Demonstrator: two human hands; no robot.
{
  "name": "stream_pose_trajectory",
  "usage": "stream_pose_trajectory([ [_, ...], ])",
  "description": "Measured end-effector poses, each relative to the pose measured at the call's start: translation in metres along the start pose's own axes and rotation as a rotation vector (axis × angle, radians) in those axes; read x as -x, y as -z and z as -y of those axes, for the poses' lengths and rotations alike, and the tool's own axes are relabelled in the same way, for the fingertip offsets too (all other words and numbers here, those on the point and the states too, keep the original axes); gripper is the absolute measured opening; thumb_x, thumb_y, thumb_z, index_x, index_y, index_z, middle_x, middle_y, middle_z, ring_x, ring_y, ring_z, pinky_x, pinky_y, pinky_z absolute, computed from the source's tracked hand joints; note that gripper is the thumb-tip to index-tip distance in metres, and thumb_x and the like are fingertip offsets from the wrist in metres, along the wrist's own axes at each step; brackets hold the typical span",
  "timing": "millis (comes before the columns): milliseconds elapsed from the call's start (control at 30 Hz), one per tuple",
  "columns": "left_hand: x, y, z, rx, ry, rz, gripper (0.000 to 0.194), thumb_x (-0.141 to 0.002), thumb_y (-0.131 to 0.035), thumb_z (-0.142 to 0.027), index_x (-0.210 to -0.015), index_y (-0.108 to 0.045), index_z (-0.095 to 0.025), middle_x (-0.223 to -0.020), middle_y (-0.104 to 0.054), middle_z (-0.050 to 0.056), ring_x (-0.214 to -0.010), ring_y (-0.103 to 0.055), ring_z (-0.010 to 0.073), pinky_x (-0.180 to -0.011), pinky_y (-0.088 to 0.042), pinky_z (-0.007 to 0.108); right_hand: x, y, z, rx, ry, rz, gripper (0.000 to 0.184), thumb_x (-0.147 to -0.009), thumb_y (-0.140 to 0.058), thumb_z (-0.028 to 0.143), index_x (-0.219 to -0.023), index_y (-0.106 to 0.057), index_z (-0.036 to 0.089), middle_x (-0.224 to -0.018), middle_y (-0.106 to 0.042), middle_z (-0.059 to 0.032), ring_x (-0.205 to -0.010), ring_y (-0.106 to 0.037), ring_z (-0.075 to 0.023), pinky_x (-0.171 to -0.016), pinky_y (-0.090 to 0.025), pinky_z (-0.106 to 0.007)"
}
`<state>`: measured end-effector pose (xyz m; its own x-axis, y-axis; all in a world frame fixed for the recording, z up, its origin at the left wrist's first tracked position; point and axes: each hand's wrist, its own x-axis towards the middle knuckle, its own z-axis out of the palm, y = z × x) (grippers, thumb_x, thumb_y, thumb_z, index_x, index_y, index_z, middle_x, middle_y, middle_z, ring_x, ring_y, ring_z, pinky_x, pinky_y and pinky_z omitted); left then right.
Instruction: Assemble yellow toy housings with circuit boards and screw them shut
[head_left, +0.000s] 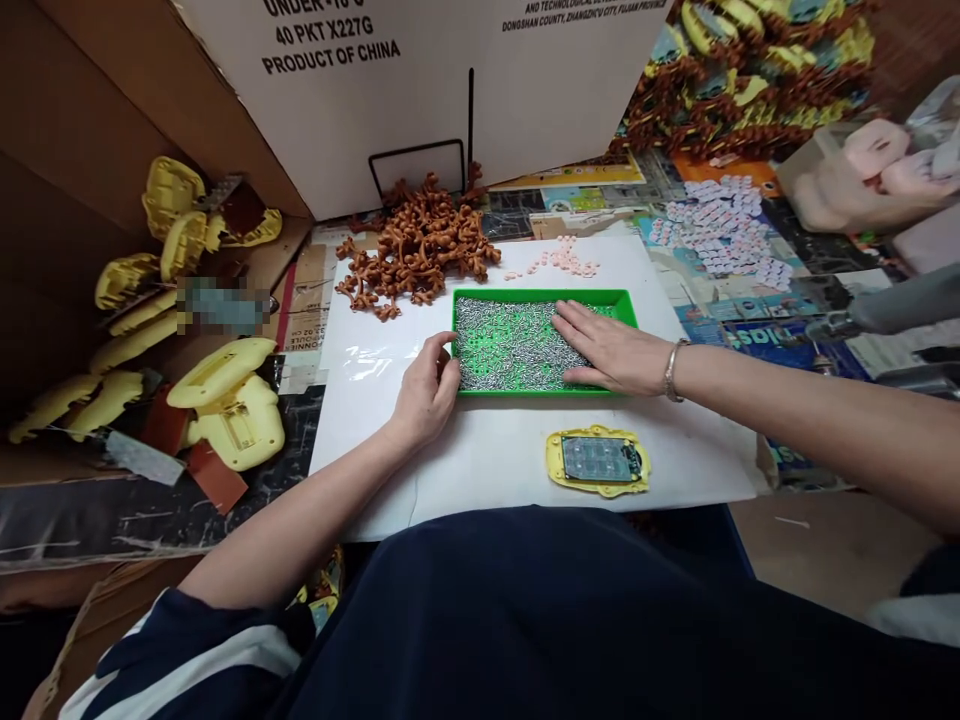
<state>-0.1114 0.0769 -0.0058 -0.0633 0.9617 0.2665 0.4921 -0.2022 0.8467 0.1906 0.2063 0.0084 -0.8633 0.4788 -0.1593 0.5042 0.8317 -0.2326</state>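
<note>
A shallow green tray rests on the white sheet, with many small silver screws spread over its bottom. Its left edge is held by my left hand, the fingers bent along the wall. My right hand lies flat, palm down, on the screws in the right half of the tray; its fingers are stretched out and point left. Closer to my body lies a yellow plastic shell half with a circuit board in it.
Brown plastic parts are heaped behind the tray, beside small pink pieces. Yellow shells lie at the left by a cardboard box. White pieces spread at the back right. A grey tool juts in from the right.
</note>
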Motion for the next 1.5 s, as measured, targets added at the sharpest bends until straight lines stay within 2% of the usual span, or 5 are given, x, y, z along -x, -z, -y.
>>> stream_pose_trajectory([
  [333, 0.000, 0.000, -0.001, -0.017, -0.008, -0.011, 0.025, -0.093, -0.044, -0.018, -0.116, -0.050, -0.018, -0.079, -0.054, -0.001, -0.061, -0.048, 0.0108, -0.064, -0.045, 0.027, -0.086, 0.002, 0.055, -0.026, 0.364, 0.044, 0.065, -0.103, -0.031, 0.049, -0.158, -0.028, 0.016, -0.168, -0.018, -0.0094, -0.157, -0.011, -0.0223, -0.130, -0.016, -0.048],
  [733, 0.000, 0.000, -0.002, -0.025, -0.013, -0.011, 0.023, -0.091, -0.044, -0.018, -0.113, -0.052, -0.019, -0.073, -0.049, -0.004, -0.056, -0.045, 0.0097, -0.059, -0.041, 0.026, 0.016, 0.003, -0.007, 0.006, -0.058, 0.011, 0.086, -0.095, -0.037, 0.066, -0.162, -0.017, 0.015, -0.168, -0.008, -0.0123, -0.155, -0.014, -0.0357, -0.128, -0.022, -0.054],
  [933, 0.000, -0.001, -0.001, -0.028, -0.024, -0.013, 0.023, -0.092, -0.044, -0.019, -0.113, -0.052, -0.018, -0.073, -0.049, -0.003, -0.057, -0.046, 0.0099, -0.060, -0.042, 0.026, -0.009, 0.000, 0.014, -0.107, 0.044, 0.029, 0.078, -0.100, -0.033, 0.056, -0.163, -0.004, 0.020, -0.168, 0.004, -0.0086, -0.157, -0.001, -0.0311, -0.129, -0.015, -0.054],
  [1167, 0.000, 0.000, -0.001, -0.032, -0.005, -0.009, 0.025, -0.093, -0.042, -0.019, -0.116, -0.050, -0.018, -0.075, -0.049, -0.003, -0.059, -0.048, 0.0106, -0.062, -0.043, 0.026, -0.073, 0.005, 0.050, -0.063, 0.398, 0.070, 0.061, -0.104, -0.028, 0.048, -0.159, -0.026, 0.022, -0.168, -0.020, -0.0044, -0.157, -0.012, -0.0206, -0.130, -0.012, -0.048],
  [1500, -0.001, -0.001, -0.002, -0.023, -0.023, -0.021, 0.026, -0.091, -0.042, -0.016, -0.116, -0.048, -0.018, -0.072, -0.046, -0.004, -0.057, -0.045, 0.0102, -0.060, -0.040, 0.026, -0.027, 0.015, 0.026, 0.079, 0.084, -0.115, 0.062, -0.102, -0.030, 0.051, -0.151, -0.041, 0.013, -0.156, -0.042, -0.0174, -0.143, -0.041, -0.0344, -0.116, -0.039, -0.055],
])
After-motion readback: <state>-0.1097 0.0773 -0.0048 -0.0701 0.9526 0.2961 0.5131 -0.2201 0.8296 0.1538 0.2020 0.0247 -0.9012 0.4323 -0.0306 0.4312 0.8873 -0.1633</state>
